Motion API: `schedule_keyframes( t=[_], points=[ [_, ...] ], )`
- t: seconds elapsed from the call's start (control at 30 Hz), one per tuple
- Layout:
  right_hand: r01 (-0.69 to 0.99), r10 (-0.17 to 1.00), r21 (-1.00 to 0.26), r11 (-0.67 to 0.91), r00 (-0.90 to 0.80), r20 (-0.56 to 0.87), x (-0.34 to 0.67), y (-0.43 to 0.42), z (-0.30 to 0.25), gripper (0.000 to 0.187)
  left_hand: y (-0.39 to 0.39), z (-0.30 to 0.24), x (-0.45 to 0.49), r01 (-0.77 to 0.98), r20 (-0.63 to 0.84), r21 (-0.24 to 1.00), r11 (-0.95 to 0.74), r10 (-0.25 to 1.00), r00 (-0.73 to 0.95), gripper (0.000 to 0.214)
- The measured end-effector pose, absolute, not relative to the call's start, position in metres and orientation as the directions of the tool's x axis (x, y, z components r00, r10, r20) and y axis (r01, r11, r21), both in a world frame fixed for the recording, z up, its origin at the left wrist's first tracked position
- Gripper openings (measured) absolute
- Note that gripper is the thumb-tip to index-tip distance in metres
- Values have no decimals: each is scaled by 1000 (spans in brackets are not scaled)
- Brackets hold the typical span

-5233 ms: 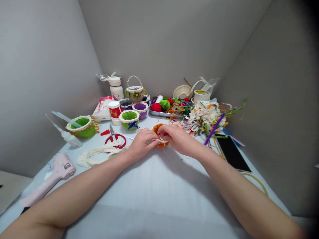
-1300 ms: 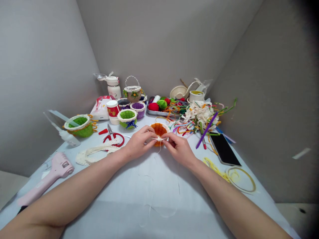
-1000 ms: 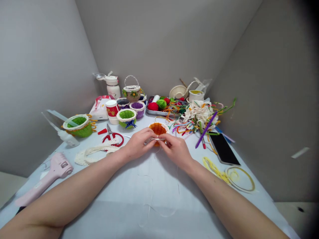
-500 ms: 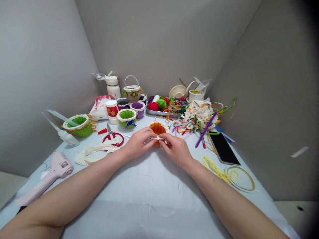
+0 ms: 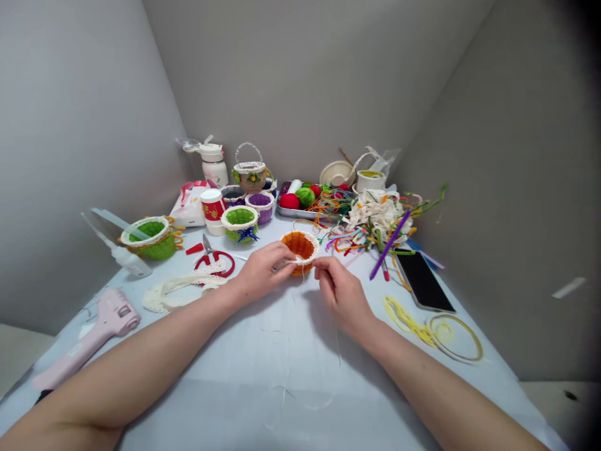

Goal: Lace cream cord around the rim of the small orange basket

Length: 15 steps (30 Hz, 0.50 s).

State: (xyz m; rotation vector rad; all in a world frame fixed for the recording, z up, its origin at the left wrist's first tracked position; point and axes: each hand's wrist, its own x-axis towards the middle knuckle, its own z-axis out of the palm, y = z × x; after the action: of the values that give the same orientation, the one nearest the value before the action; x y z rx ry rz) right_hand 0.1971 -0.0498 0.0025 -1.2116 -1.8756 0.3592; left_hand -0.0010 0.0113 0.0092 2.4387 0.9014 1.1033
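- Far left, I've got a pink glue gun, then white lace overlapping red-handled scissors.
- Phone far right.
- Left hand pinches the orange basket, centre, at its near edge.
- Right hand curls beside it; can't tell what's gripped.

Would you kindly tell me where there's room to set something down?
Mostly between the forearms, in front of the orange basket, though white thread trails there. A smaller patch separates the right hand from yellow yarn. The back is crowded, from the red-and-white cup to the cream tangle.
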Motion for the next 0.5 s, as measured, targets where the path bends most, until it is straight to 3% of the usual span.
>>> schedule_keyframes(
  t=[0.2, 0.5],
  points=[
    [557, 895, -720, 413, -103, 434, 196, -47, -8, 12, 9, 8, 3, 424, 589, 505, -751, 660, 467, 6],
    [591, 837, -647, 481, -91, 539, 194, -41, -5, 11, 10, 6, 4, 411, 608, 500, -762, 647, 460, 6]
  ],
)
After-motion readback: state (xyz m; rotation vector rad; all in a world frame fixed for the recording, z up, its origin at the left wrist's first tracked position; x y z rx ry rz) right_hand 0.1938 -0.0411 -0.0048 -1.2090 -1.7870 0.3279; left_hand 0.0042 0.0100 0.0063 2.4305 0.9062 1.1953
